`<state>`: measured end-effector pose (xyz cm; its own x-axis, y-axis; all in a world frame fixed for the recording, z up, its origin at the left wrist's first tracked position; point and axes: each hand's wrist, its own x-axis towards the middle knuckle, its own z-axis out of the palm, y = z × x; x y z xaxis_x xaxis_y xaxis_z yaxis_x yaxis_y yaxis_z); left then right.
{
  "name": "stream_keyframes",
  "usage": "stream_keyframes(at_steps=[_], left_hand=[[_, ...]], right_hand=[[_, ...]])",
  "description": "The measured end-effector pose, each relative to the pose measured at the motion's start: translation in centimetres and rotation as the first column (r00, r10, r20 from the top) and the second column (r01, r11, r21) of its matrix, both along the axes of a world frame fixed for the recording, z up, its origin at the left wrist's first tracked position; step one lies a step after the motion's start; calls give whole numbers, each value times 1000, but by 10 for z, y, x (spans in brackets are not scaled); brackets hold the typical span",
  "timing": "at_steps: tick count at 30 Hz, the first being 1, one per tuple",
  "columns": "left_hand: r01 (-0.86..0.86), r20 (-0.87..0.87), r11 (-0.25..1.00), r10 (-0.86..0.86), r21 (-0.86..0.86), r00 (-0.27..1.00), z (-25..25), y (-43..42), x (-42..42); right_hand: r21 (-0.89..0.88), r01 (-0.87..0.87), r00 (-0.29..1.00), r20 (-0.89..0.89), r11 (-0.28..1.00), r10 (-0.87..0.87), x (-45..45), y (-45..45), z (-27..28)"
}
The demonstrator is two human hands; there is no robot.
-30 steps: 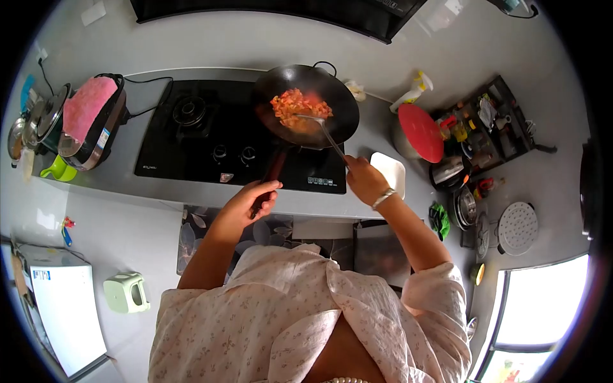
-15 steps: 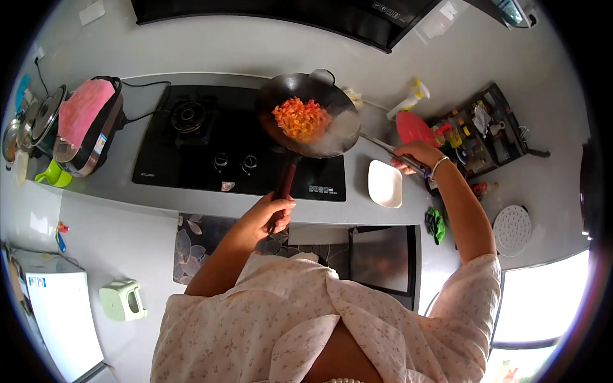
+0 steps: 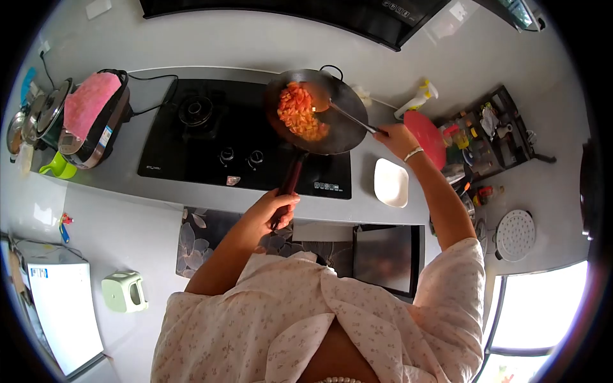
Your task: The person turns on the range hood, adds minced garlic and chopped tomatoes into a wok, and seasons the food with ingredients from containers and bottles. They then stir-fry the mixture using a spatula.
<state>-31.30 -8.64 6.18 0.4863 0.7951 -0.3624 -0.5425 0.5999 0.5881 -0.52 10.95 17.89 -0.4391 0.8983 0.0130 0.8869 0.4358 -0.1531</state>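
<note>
A dark wok (image 3: 350,127) sits over the right side of the black gas hob (image 3: 198,150). Chopped red and orange pieces, like tomato (image 3: 299,110), lie in the left half of the wok. My left hand (image 3: 273,210) is wrapped round the wok's long dark handle (image 3: 294,175). My right hand (image 3: 397,141) grips a metal spatula (image 3: 350,117) by its handle end. Its blade rests inside the wok at the upper edge of the pieces, and my fingers partly hide the grip.
A white square dish (image 3: 391,184) stands right of the hob. Behind my right hand are a red round board (image 3: 424,137), a spray bottle (image 3: 419,97) and a dark rack (image 3: 491,131) of bottles. At left stands a rice cooker (image 3: 96,137) with a pink cloth (image 3: 91,105).
My right hand has moved up and slightly left, carrying the spatula's blade from the wok's right side towards the tomato pieces. The pieces have shifted and spread. My left hand keeps its hold.
</note>
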Motion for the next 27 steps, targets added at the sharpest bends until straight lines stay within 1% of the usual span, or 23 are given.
stream_keyframes(at_steps=[1,2,4,5,7,8,10,11,13,16,17,19,20,22,23,24,26,27], left_hand=[[-4,3,1000,4,-1,1000,0,0,0],[-7,6,1000,7,-1,1000,0,0,0],[-5,9,1000,5,4,1000,-1,1,0],[-9,18,1000,9,-9,1000,0,1,0],[-12,27,1000,12,-20,1000,-1,1,-1],[-6,41,1000,7,-17,999,-3,2,0],[-1,57,1000,1,-15,998,-7,2,0],[7,60,1000,-6,-14,998,-9,2,-1],[13,66,1000,-12,-14,998,-10,2,0],[0,70,1000,1,-16,998,-8,2,0],[-3,75,1000,4,-8,997,-10,2,0],[-6,85,1000,6,3,996,-10,1,1],[-20,69,1000,20,-4,997,-6,0,2],[-39,51,999,39,-6,998,-6,1,0],[-25,45,1000,25,4,999,-10,1,0],[-10,39,1000,9,12,999,-13,1,1],[-25,33,999,24,24,999,-17,1,3],[-39,27,998,38,39,999,-17,1,4]], right_hand=[[10,52,997,63,999,-53,-11,-15,18],[11,57,996,64,998,-57,-10,-20,22],[200,-154,969,225,968,108,-8,-30,30],[202,-152,969,226,967,105,-7,-37,36],[269,-269,923,345,925,168,-11,-59,54],[269,-268,923,345,925,167,-12,-68,65],[309,-395,858,462,865,226,-12,-87,88],[308,-396,856,464,865,227,-15,-98,101],[266,-388,802,569,883,181,-20,-117,119],[218,-373,788,588,902,183,-20,-120,113],[218,-372,787,590,902,183,-22,-118,104],[275,-371,760,639,887,119,-27,-107,73],[277,-373,757,643,886,118,-28,-101,60],[351,-346,809,582,870,87,-29,-86,39],[328,-280,825,563,902,52,-27,-80,35],[327,-282,825,563,902,54,-26,-78,40],[216,-46,939,343,975,-32,-18,-75,57],[248,-129,965,256,960,64,3,-61,53]])
